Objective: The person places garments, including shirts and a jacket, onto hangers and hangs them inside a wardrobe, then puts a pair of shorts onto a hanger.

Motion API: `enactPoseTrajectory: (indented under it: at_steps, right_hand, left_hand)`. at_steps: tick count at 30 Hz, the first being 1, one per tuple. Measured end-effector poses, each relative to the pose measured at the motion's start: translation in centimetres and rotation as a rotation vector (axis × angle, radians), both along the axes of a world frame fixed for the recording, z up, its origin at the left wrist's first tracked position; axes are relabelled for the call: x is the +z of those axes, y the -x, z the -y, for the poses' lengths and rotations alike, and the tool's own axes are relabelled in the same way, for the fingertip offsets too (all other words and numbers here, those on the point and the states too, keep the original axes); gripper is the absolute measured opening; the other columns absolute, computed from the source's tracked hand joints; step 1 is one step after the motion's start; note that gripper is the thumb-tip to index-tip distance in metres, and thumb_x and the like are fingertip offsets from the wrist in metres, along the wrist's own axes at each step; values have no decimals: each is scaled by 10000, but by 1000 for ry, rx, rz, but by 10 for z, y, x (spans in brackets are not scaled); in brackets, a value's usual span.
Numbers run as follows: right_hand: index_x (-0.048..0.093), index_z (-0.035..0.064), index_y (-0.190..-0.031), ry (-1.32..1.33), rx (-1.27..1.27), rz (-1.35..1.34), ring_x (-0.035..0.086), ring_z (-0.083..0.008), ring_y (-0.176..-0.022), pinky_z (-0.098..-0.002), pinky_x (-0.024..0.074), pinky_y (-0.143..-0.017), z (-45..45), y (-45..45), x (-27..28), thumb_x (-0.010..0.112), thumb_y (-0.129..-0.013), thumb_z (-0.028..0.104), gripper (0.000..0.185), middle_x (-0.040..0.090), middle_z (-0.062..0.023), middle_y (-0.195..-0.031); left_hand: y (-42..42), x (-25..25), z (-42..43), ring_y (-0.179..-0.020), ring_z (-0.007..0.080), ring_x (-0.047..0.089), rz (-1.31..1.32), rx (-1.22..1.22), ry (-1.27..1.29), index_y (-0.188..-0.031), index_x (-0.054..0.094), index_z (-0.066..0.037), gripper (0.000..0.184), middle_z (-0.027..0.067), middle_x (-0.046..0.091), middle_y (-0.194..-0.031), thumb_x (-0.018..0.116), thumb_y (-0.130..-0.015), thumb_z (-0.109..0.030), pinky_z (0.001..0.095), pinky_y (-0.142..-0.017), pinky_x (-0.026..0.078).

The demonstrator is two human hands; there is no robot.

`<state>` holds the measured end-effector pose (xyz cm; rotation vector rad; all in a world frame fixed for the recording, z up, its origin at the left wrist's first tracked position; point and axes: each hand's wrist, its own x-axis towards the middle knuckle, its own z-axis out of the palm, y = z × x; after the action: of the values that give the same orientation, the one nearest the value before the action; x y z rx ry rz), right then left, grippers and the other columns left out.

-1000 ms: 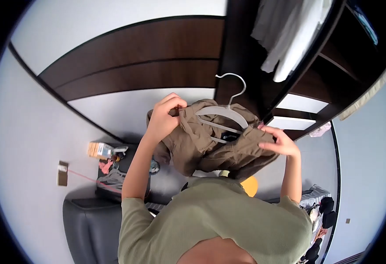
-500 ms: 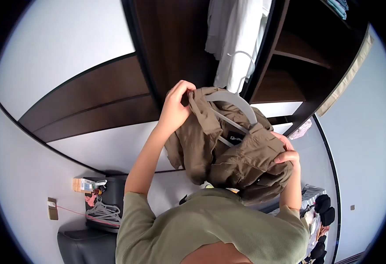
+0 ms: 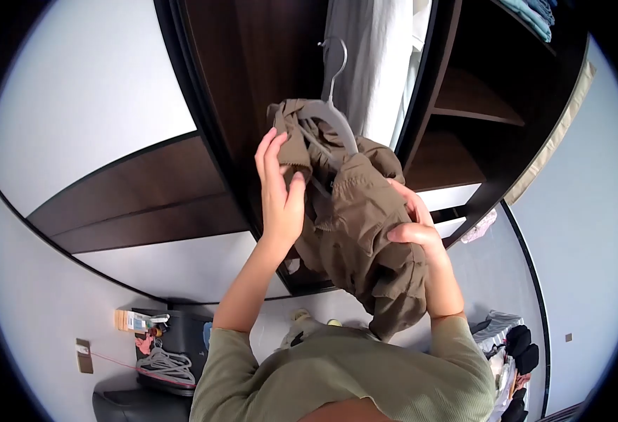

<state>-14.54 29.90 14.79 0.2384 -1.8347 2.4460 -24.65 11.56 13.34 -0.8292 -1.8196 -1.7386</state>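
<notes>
Right hand (image 3: 414, 221): grasping the garment's side.
Left hand (image 3: 281, 193): fingers against its opposite edge, pinch unclear.
Brown garment (image 3: 362, 211): on the grey hanger (image 3: 338, 123), turned more side-on.
Hook (image 3: 345, 56): higher now, before the wardrobe's (image 3: 432, 84) white clothes (image 3: 379, 63); hands still carrying.

Hands (image 3: 279, 197): two; brown garment (image 3: 365, 218): one; hanger inside (image 3: 336, 121): one; piled hangers (image 3: 166, 363): several, uncountable.

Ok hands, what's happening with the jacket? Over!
Left hand at the brown jacket; right hand gripping its other side. Jacket on grey hanger, hook free. White clothes hang behind; nothing seen blocking.
</notes>
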Motion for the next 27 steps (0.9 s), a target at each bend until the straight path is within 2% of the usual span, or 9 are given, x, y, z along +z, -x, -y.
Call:
enactPoseTrajectory:
  at_steps: [1,2,5,8,9,15,20,23,27]
  right_hand:
    - [354,-99,-1277,18,-23,-11,490,-207,-1126,-280,311,-1000,7,6,9,534,-476,30,831,526,-139,-1188]
    - [351,-99,-1279,41,-55,-32,494,-204,-1122,-280,316,-997,17,18,20,534,-488,21,821,527,-138,-1188]
    - [403,-74,-1238,-1,-56,-139,540,-162,-999,-248,381,-905,18,55,38,536,-556,21,701,557,-107,-1093]
    - [438,-68,-1206,-4,-26,-232,556,-139,-894,-236,415,-827,26,87,61,552,-612,38,614,567,-99,-1035]
    - [438,-73,-1203,35,-42,-233,558,-142,-890,-237,418,-824,29,96,67,556,-616,41,609,568,-104,-1035]
    - [467,-73,-1159,48,-158,-311,551,-134,-870,-217,410,-816,48,126,115,541,-664,73,521,577,-91,-981]
    - [463,-67,-1158,-68,-231,-376,517,-115,-786,-214,400,-768,43,160,141,523,-691,106,502,553,-42,-865]
    - [438,-67,-1178,-75,-257,-392,494,-98,-787,-214,381,-774,31,187,156,526,-694,104,521,536,-29,-812]
    - [512,-56,-988,-90,-232,-559,482,-97,-702,-212,386,-667,21,205,183,534,-680,89,341,517,-19,-744]
  left_hand:
    - [10,-2,-1,-1154,215,401,-2,-6,-1,-1315,318,-60,533,124,300,-1340,428,-799,18,324,-947,360]
    - [35,2,0,-1106,183,418,296,-359,-233,-1323,323,-81,512,100,370,-1279,457,-830,-52,310,-958,340]
    - [65,30,2,-1219,225,363,410,-392,-412,-1347,323,-122,499,99,382,-1311,439,-862,-148,354,-1042,245]
    - [76,53,-8,-1260,240,256,230,-283,-369,-1348,304,-125,538,110,236,-1363,487,-845,-172,355,-1057,195]
    - [76,60,-8,-1318,284,129,144,-261,-282,-1358,282,-108,555,129,145,-1396,493,-850,-180,382,-1079,128]
    - [70,82,-20,-1174,267,290,-102,-218,-163,-1248,290,-9,515,160,300,-1237,561,-838,-164,386,-1016,210]
    - [69,95,-31,-1191,319,276,-182,-305,-61,-1333,169,5,817,198,258,-1275,685,-753,-249,415,-1020,213]
    - [70,110,-47,-1286,285,219,-316,-217,-38,-1362,140,-14,915,188,215,-1350,734,-684,-172,385,-1065,177]
    - [91,126,-76,-1253,314,289,-431,-6,-30,-1356,193,-17,869,194,247,-1333,736,-691,-153,406,-1037,265]
